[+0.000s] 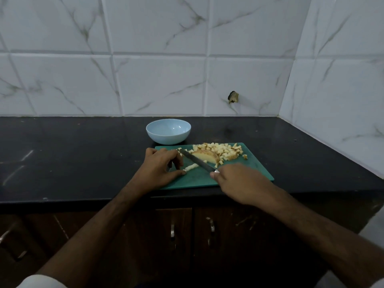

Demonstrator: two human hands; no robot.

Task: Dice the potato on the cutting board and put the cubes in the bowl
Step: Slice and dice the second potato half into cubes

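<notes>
A green cutting board (pixel 245 173) lies on the black counter. On it are a flat potato slab (pixel 205 156), a pile of potato cubes (pixel 223 151) at the back, and a thin potato strip (pixel 190 167) near the front left. My left hand (pixel 161 166) pinches the strip's near end with thumb and fingers. My right hand (pixel 236 180) grips the handle of a knife (pixel 196 161), whose blade lies slanted across the strip's far end. A light blue bowl (pixel 168 131) stands behind the board; no potato shows inside it.
The black counter (pixel 72 154) stretches left of the board and ends at tiled walls at the back and right. Dark cabinet doors with metal handles (pixel 172 229) sit below the counter's front edge.
</notes>
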